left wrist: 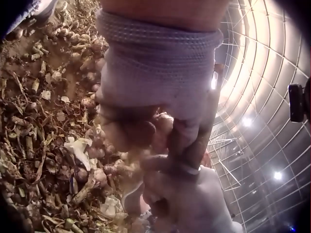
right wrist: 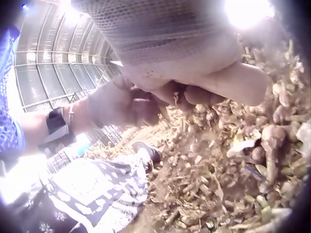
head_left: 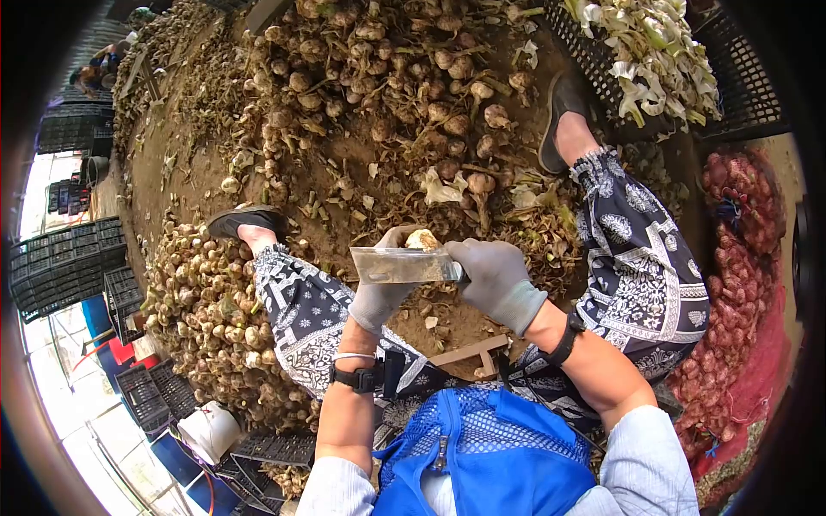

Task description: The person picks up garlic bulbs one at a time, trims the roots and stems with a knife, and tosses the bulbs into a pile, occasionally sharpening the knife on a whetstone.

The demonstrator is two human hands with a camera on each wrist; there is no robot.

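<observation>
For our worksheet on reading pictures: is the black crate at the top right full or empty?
Full. In the head view the black crate is heaped with pale, whitish-green trimmed stalks that rise above its rim.

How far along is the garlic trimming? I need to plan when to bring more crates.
Done: a black crate at upper right is heaped with pale cut stalks, and filled red mesh sacks lie on the right. In hand: the left hand holds one garlic bulb against a flat blade gripped by the right hand. Left: large piles of untrimmed garlic ahead and on the left, so probably much remains.
</observation>
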